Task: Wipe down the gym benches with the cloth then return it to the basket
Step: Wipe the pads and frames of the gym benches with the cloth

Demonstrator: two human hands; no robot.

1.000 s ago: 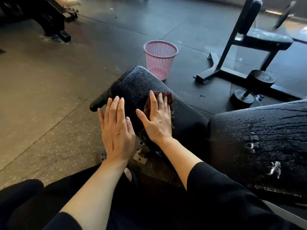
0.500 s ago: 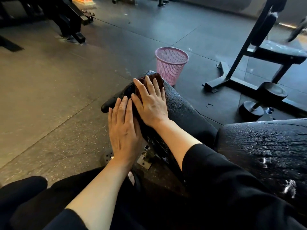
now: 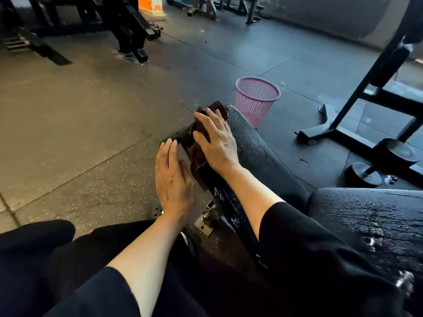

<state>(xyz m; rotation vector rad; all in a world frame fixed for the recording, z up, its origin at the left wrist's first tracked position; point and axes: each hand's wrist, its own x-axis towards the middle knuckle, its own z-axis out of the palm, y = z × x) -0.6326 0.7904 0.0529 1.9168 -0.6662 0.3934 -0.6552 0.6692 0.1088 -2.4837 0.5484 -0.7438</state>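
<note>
A black padded gym bench (image 3: 258, 152) runs from the lower right toward the middle of the view, its wider pad (image 3: 366, 216) wet and glossy at the right. My right hand (image 3: 216, 140) lies flat on a dark red cloth (image 3: 201, 131) and presses it against the left side of the bench's narrow end. My left hand (image 3: 172, 179) rests flat with straight fingers against the bench's lower side, just left of the cloth. A pink mesh basket (image 3: 256, 99) stands on the floor just beyond the bench's end.
A black machine frame (image 3: 357, 106) with round weight plates (image 3: 364, 175) stands at the right. More black equipment (image 3: 128, 30) stands at the far left on the rubber floor (image 3: 91, 122). My knees in black clothing fill the bottom of the view.
My right hand has slid the cloth from the top of the pad to its far left edge and side. My left hand has stayed beside the bench. The view has tilted up.
</note>
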